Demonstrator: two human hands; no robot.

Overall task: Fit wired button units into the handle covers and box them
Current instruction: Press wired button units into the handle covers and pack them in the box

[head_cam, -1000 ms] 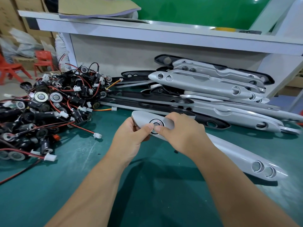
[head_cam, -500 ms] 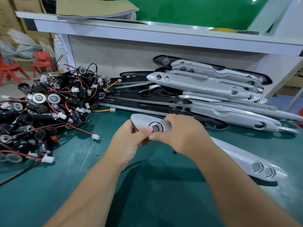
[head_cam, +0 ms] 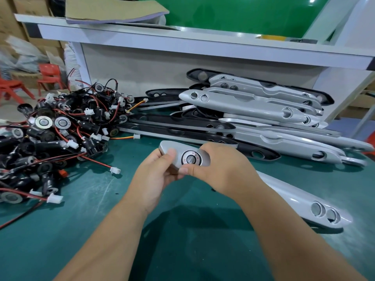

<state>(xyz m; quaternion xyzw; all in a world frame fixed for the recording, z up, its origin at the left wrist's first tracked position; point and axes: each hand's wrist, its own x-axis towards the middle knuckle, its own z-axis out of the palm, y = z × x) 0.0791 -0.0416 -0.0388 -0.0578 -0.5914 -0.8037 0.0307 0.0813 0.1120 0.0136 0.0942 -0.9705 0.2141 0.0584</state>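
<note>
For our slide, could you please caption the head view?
The left hand and right hand grip a silver handle cover with a button unit seated, beside the pile of wired units.

I saw the handle cover (head_cam: 298, 199) glossy, smooth silver, its button unit (head_cam: 191, 159) metallic-faced. At eight o'clock the green table mat (head_cam: 85, 199) looked matt and scuffed.

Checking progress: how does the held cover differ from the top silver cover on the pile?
The held cover has a button in its single hole; the pile cover has empty holes. The left hand and right hand grip the held cover; the pile cover lies stacked. Both are silver.
</note>
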